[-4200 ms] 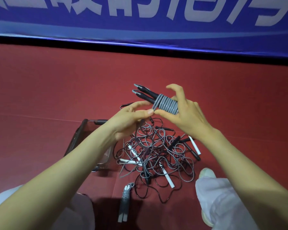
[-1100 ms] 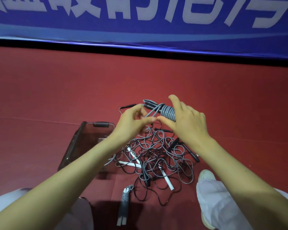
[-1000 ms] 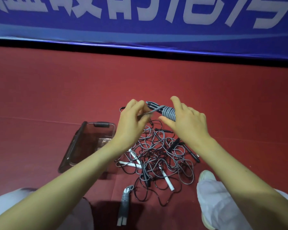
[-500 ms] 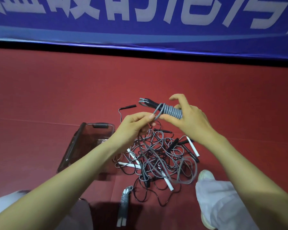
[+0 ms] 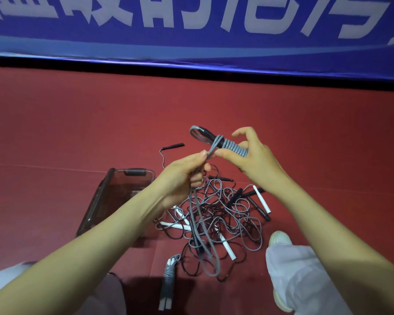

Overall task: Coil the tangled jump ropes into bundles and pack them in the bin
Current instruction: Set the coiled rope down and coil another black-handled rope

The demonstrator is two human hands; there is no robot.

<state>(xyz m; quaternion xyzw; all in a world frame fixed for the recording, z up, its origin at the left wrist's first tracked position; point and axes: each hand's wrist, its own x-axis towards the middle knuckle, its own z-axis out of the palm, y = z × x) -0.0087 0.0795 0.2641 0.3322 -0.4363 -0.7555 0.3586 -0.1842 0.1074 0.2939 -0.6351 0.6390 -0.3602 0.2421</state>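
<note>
Nearest to the person, one wound bundle [image 5: 168, 280] with white handles lies on the red floor [image 5: 55, 137], outside the bin. Just behind it is the tangle of jump ropes [image 5: 225, 212], thin grey and black cords with white and black handles mixed in. The clear bin [image 5: 101, 201] stands at the left of the tangle, touching its edge.

Above the tangle, the left hand [image 5: 182, 176] has its fingers closed round a grey cord [image 5: 197, 223], which hangs down in a long loop to the heap. The right hand [image 5: 253, 158] holds the half-made bundle [image 5: 234, 149]; thumb and fingers grip the grey turns wound round two black handles, and the forefinger is lifted.

I judge the cord to be light, soft and a little springy, so the turns may loosen if the thumb lets go. The stiff handles are the good place to hold; the free cord should be taken close to the coil and kept tight. The hanging loop may catch in the heap.

Farthest, a blue banner [image 5: 191, 23] runs along the floor's edge.
</note>
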